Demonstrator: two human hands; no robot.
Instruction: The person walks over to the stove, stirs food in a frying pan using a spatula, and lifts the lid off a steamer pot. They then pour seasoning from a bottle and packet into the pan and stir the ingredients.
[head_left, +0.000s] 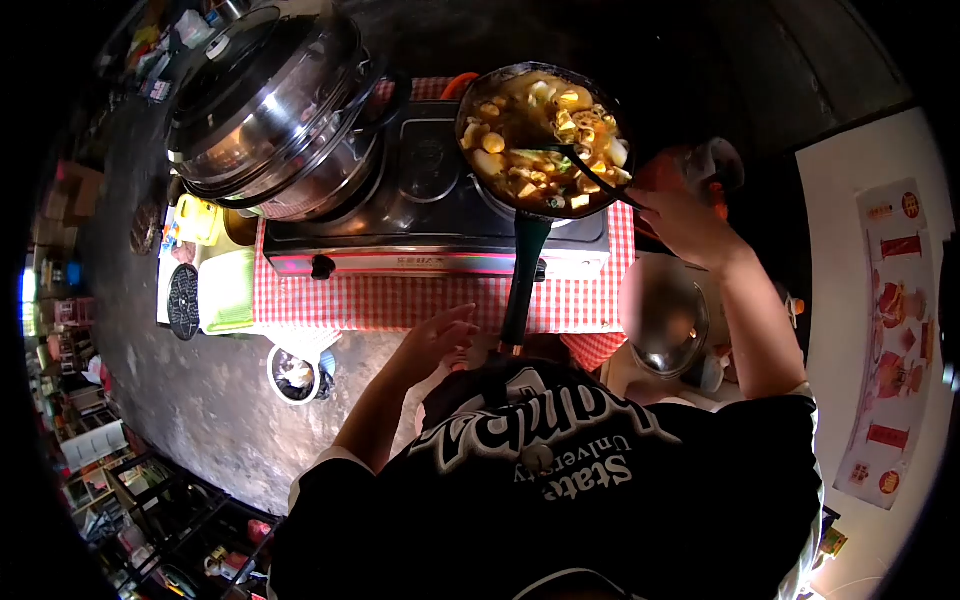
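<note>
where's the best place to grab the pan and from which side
Probably the lower part of the pan's long handle, from the left with the free left hand: it juts past the stove's front edge toward the body, slim and clear of the stew.

"State University" on black shirt

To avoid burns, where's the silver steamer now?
In the head view, the large silver steamer stands on the black gas stove, left of the dark round pan.
</note>
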